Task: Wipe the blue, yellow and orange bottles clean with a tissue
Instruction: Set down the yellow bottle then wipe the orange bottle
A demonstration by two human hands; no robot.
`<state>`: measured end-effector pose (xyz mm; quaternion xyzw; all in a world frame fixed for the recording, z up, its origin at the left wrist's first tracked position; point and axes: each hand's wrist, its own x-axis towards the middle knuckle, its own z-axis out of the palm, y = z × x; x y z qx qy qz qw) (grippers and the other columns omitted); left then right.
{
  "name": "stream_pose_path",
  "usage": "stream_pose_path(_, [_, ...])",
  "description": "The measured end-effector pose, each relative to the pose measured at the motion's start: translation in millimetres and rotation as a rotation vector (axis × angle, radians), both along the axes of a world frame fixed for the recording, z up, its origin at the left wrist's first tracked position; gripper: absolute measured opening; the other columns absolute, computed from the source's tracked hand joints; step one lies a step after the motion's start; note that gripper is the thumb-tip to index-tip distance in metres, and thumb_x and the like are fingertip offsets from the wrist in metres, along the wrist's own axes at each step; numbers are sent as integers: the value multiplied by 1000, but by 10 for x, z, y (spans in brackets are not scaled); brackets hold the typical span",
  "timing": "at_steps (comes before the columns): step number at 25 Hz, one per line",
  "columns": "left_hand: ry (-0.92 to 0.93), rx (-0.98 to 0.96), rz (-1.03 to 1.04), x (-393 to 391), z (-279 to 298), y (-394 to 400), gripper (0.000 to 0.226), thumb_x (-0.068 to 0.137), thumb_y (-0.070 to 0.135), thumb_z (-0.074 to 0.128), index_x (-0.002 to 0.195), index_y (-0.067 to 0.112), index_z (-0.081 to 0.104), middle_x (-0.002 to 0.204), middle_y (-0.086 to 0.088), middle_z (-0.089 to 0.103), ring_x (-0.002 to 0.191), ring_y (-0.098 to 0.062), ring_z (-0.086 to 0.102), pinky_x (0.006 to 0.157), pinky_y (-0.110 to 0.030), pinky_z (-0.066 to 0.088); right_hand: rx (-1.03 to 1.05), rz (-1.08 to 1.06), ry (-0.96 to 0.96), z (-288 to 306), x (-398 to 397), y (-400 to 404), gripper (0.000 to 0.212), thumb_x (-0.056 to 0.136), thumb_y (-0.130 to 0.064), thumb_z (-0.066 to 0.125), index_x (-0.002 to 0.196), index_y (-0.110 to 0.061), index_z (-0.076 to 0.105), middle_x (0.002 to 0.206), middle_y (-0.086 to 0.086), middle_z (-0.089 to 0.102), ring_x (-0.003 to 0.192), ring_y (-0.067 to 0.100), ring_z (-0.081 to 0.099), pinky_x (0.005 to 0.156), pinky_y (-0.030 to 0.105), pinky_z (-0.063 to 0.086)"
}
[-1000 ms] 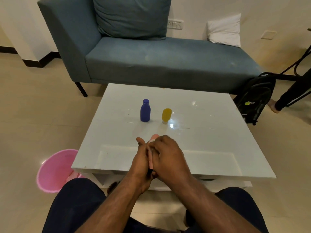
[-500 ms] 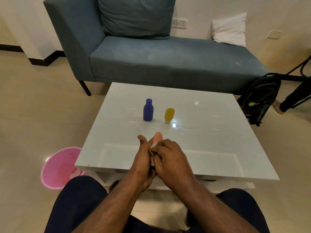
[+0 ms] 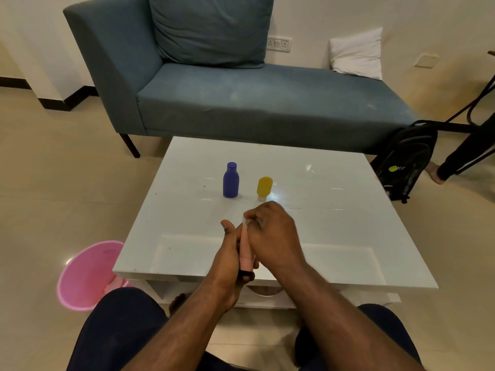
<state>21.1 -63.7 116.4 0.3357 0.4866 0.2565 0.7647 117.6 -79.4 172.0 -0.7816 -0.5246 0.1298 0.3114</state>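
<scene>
I take the white table (image 3: 334,236) as my landmark. Above its near edge my left hand (image 3: 229,253) grips the orange bottle (image 3: 245,250), fingers curled round its pale peach body. The bottle's dark cap end (image 3: 246,275) points back toward me, just past the table's near edge; its far end is under my other hand. My right hand (image 3: 273,236) is curled over the bottle's upper part, and a sliver of white tissue (image 3: 245,220) shows at its fingertips, pinched against the bottle. I cannot tell how much tissue is wrapped inside the palm.

Farther in, near the table's middle, the blue bottle (image 3: 231,180) stands upright, cap on top. Just beside it, apart and not touching, the yellow bottle (image 3: 264,188) stands on its pale cap end. Both are well beyond my hands.

Off the table's near-left corner, on the floor, sits a pink bucket (image 3: 88,274). Behind the table's far edge is a blue-grey couch (image 3: 254,103) with a white pillow (image 3: 357,53) at its right end. A black backpack (image 3: 407,159) leans past the table's far-right corner.
</scene>
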Motion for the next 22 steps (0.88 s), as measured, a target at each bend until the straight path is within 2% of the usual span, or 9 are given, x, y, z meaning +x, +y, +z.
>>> stream_pose_path(2, [-7, 1, -8, 1, 25, 13, 77, 82, 80, 28, 119, 26, 69, 108, -12, 77, 97, -28, 71, 76, -38, 56, 16, -32, 36, 23, -37, -4, 21, 95, -21, 51, 110, -17, 65, 113, 0, 62, 94, 5, 53, 87, 13, 35])
stream_pose_path(6, [-107, -45, 16, -52, 74, 62, 65, 93, 71, 29, 122, 26, 65, 108, -6, 78, 102, -24, 74, 83, -39, 59, -10, 126, 0, -32, -331, -329, 26, 97, -21, 49, 118, -13, 61, 120, 1, 58, 109, 10, 51, 105, 26, 36])
stream_pose_path(8, [-87, -31, -11, -55, 35, 31, 68, 88, 74, 33, 125, 26, 65, 109, -9, 77, 103, -25, 73, 86, -42, 58, 28, 122, -23, -49, -169, -224, 20, 93, -23, 54, 108, -17, 66, 110, -1, 62, 95, 6, 53, 95, 22, 43])
stream_pose_path(11, [-82, -17, -48, -36, 107, -36, 72, 80, 73, 46, 123, 19, 65, 107, -19, 72, 86, -25, 64, 72, -36, 51, 83, -26, 48, -82, 66, -60, 16, 92, -22, 57, 105, -20, 66, 106, -3, 64, 88, 2, 51, 89, 17, 43])
stream_pose_path(15, [-105, -77, -10, -62, 164, 30, 60, 93, 66, 43, 120, 18, 67, 109, -16, 76, 106, -35, 70, 94, -49, 54, 132, 99, 20, -158, -161, -326, 17, 90, -21, 56, 103, -21, 67, 103, -5, 64, 94, 6, 55, 89, 20, 45])
stream_pose_path(16, [-119, -93, -3, -73, 156, 42, 62, 93, 67, 44, 122, 17, 65, 107, -16, 75, 100, -35, 70, 83, -45, 57, 144, 97, 36, -151, -127, -327, 17, 90, -20, 57, 102, -21, 68, 102, -6, 65, 93, 5, 56, 88, 18, 45])
stream_pose_path(18, [-161, -122, 1, -75, 170, 22, 64, 93, 66, 47, 127, 13, 61, 98, -17, 67, 76, -26, 62, 52, -31, 47, 172, -1, 110, -135, 41, -187, 16, 89, -18, 59, 101, -22, 69, 101, -8, 65, 89, 1, 56, 82, 9, 42])
stream_pose_path(20, [-182, -170, 22, -68, 154, 11, 63, 95, 64, 47, 127, 10, 59, 94, -16, 63, 64, -19, 56, 44, -25, 39, 170, -87, 187, -71, 96, -136, 17, 89, -17, 60, 102, -24, 69, 101, -12, 63, 87, -3, 54, 77, 2, 37])
stream_pose_path(22, [-191, -190, 36, -72, 159, 41, 65, 95, 65, 45, 127, 10, 59, 96, -18, 64, 64, -20, 55, 41, -23, 39, 177, -69, 175, -120, 11, -244, 18, 90, -16, 59, 101, -25, 68, 99, -14, 60, 86, -6, 53, 75, 0, 37])
